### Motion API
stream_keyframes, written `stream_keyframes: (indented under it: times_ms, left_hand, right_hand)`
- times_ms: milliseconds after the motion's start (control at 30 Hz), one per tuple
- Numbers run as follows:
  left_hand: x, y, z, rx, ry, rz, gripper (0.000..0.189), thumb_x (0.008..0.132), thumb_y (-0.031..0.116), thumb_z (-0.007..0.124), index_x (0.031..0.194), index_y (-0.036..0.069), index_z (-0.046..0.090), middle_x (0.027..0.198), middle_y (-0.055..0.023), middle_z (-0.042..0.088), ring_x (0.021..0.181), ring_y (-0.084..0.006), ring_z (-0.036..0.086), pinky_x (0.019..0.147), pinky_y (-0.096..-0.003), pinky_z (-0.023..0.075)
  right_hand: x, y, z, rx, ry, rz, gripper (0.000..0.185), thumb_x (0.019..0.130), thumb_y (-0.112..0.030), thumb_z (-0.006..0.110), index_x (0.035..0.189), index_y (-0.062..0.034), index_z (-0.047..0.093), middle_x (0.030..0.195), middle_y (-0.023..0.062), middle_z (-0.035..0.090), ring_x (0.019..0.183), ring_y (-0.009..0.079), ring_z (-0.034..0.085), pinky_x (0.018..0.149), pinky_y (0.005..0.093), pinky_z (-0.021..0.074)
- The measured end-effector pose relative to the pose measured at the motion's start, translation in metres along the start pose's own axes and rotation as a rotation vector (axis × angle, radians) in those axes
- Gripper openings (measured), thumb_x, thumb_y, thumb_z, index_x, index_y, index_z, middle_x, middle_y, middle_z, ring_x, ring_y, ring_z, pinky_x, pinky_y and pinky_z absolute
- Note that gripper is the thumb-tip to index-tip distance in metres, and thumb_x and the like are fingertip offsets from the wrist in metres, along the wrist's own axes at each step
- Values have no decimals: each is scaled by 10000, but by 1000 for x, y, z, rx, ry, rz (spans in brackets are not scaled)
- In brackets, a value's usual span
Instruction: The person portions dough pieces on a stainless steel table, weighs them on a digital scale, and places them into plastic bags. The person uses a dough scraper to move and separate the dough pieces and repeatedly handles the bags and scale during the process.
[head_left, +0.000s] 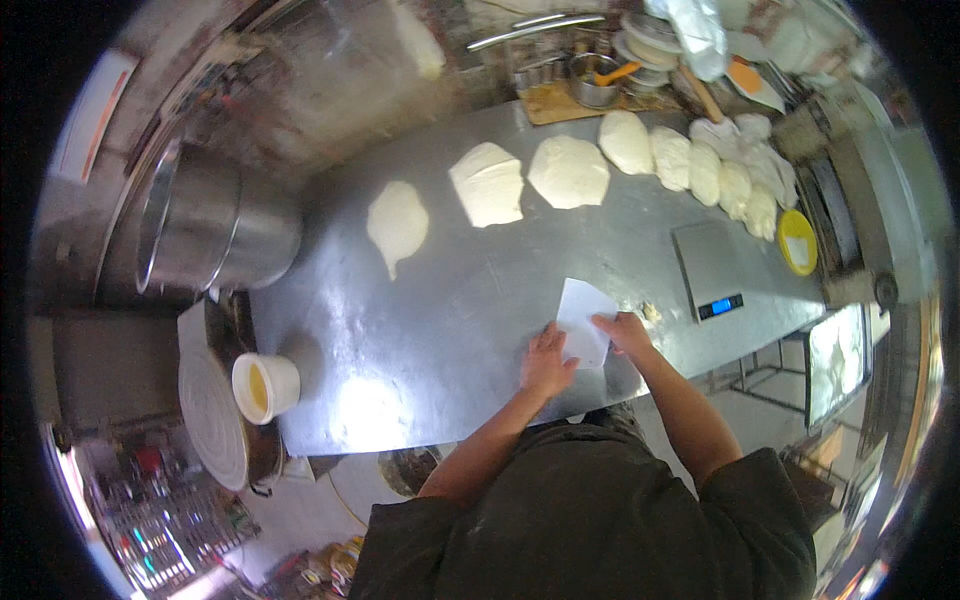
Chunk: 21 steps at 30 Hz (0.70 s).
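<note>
A white flat sheet (581, 319), perhaps a plastic dough scraper or paper, lies between my two hands near the front edge of the metal worktable (450, 300). My right hand (624, 333) grips its right edge between thumb and fingers. Along its left edge rests my left hand (547, 361), fingers apart; whether it holds the sheet is unclear. Small dough scraps (652, 313) lie right of the sheet. Farther back are a flattened dough piece with a tail (397, 219), a folded dough sheet (487, 185), a flat dough round (569, 172) and several dough lumps (670, 157).
A digital scale (709, 262) and a yellow round container (796, 241) are at the right. At the left edge stand a white tub with yellow contents (285, 384) and a large metal pot (255, 217). A wooden board (555, 105) bearing a small pot sits at the back.
</note>
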<state>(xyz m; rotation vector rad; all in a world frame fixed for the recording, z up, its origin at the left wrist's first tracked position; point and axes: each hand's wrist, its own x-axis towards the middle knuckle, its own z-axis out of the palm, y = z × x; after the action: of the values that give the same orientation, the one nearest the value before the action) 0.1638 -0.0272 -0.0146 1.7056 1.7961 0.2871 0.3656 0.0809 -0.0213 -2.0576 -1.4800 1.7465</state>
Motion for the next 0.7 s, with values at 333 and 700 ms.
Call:
stream_keyframes:
  times_ms: [333, 700]
  left_hand:
    - [-12, -22, -26, -299, 16, 185, 443, 862, 126, 741, 1280, 26, 633, 1390, -178, 591, 1325, -338, 527, 1127, -463, 389]
    - [-50, 67, -33, -463, -302, 188, 387, 1058, 250, 551, 1386, 44, 564, 1380, -79, 604, 1162, -181, 603, 927, -334, 467]
  right_hand:
    - [-113, 25, 15, 595, 256, 44, 462, 963, -415, 688, 1066, 33, 733, 910, 122, 748, 780, 199, 695, 708, 367, 566]
    - [-306, 185, 3, 1698, 429, -570, 473, 940, -196, 728, 1324, 39, 583, 1247, 137, 671, 1096, 251, 670, 974, 417, 545]
